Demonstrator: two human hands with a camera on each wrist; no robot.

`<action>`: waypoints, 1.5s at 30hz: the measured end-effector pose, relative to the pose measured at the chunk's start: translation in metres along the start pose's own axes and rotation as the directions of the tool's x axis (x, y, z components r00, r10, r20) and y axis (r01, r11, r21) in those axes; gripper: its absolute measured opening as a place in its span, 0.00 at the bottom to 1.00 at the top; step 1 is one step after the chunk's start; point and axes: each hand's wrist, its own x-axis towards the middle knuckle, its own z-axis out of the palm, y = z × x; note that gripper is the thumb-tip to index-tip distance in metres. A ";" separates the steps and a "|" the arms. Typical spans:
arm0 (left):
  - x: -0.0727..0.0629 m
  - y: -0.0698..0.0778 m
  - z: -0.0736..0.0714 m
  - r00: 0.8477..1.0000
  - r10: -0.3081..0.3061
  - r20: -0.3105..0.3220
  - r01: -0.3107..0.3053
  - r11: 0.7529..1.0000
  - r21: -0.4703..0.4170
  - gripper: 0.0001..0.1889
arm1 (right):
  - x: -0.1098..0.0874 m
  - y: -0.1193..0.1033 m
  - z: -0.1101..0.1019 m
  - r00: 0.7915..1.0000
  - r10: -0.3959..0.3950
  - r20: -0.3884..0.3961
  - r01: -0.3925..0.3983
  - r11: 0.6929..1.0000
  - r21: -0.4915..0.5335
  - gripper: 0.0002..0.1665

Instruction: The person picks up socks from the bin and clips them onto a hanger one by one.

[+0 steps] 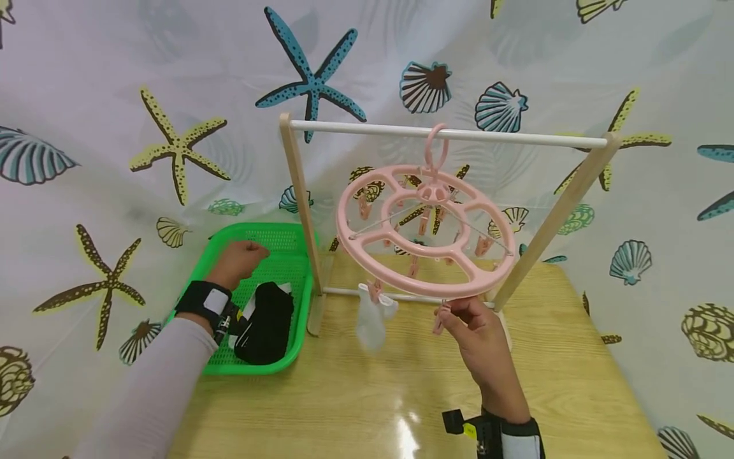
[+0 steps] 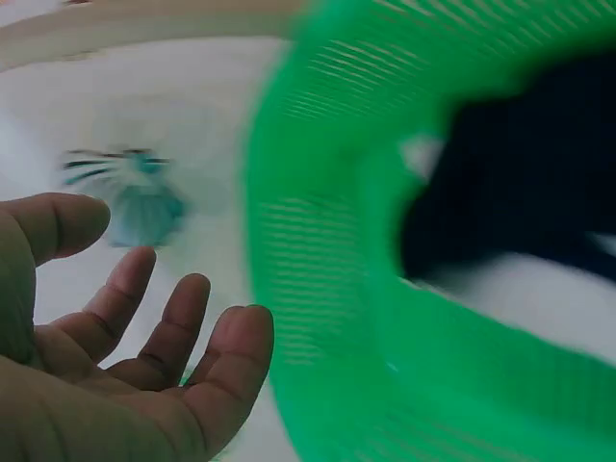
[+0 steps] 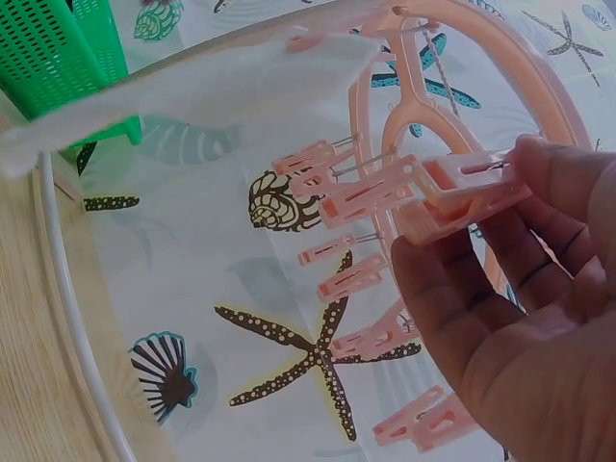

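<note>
My right hand (image 1: 482,341) pinches a pink clothespin (image 3: 472,185) between thumb and fingers, at the front rim of the round pink hanger (image 1: 367,255). Left of it, a small white sock (image 1: 371,322) hangs from another clothespin (image 1: 375,291) on the same rim. My left hand (image 1: 237,262) is above the green basket (image 1: 301,341), holding nothing; in the left wrist view its fingers (image 2: 183,327) are loosely bent and apart. Black cloth (image 1: 266,328) lies in the basket with white pieces showing beside it.
The hanger's hook (image 1: 437,150) hangs on the white bar (image 1: 367,129) of a rack with wooden posts (image 1: 299,178). Several more clothespins (image 3: 351,279) dangle beneath the rings. A wooden table (image 1: 344,401) lies below, with a sea-patterned curtain (image 1: 229,38) behind.
</note>
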 end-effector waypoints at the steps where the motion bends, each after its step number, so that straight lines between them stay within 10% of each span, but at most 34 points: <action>1: 0.005 -0.007 0.004 1.000 -0.005 0.004 0.005 0.997 0.076 0.26 | 0.000 0.001 -0.001 1.000 -0.010 0.005 0.009 1.000 0.012 0.04; 6: 0.020 -0.035 0.033 0.999 0.029 0.022 -0.035 0.925 0.379 0.15 | 0.000 0.001 -0.002 1.000 -0.017 0.007 0.017 1.000 0.020 0.03; 17: 0.019 -0.043 0.056 0.996 0.077 -0.050 -0.047 0.897 0.439 0.22 | -0.002 -0.001 -0.005 1.000 0.000 0.000 0.000 1.000 -0.011 0.05; 31: -0.085 0.030 0.050 0.922 0.329 -0.202 -0.244 0.903 0.355 0.06 | -0.003 -0.003 0.001 1.000 0.019 -0.012 -0.018 0.998 0.057 0.06; 37: -0.127 0.060 0.069 0.890 0.405 -0.211 -0.302 0.869 0.393 0.03 | -0.002 -0.006 0.003 0.999 0.034 -0.017 -0.033 0.999 0.027 0.06; 45: -0.157 0.079 0.110 0.875 0.449 -0.184 -0.421 0.891 0.172 0.05 | -0.003 -0.007 0.007 1.000 0.013 0.015 -0.014 0.995 0.096 0.06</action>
